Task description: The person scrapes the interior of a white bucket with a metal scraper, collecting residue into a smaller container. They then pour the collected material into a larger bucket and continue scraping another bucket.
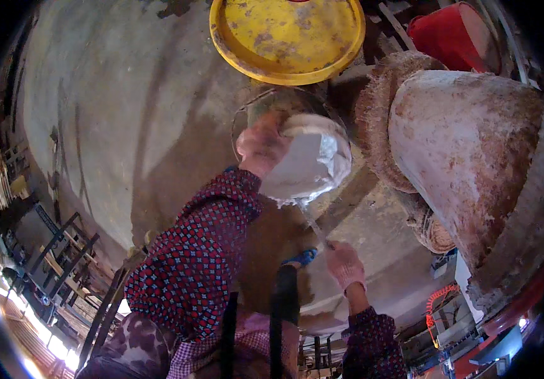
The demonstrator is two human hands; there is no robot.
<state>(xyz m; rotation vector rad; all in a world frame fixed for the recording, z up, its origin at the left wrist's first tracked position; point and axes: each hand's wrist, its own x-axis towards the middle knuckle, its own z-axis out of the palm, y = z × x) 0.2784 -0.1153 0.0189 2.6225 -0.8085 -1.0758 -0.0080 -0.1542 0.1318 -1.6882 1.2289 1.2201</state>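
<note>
My left hand (262, 146), in a pink glove and a little blurred by motion, is closed at the left rim of a round pail (346, 136). Wet white paste (303, 161) coats the inside, and a thin wire hoop arcs round its far side. Below the pail, my right hand (345, 265), also in a pink knit glove, grips a thin stick (311, 220). The far end of this stick meets the white-smeared near rim. Whether it carries a brush or blade there is hidden by paste.
A stained yellow lid or shallow tub (284, 38) lies just beyond the pail. To the right stands a large, rough tapered vessel (468, 145) with a fibrous collar; a red bucket (452, 36) sits behind it. My blue shoe (301, 258) rests on the concrete floor (101, 120).
</note>
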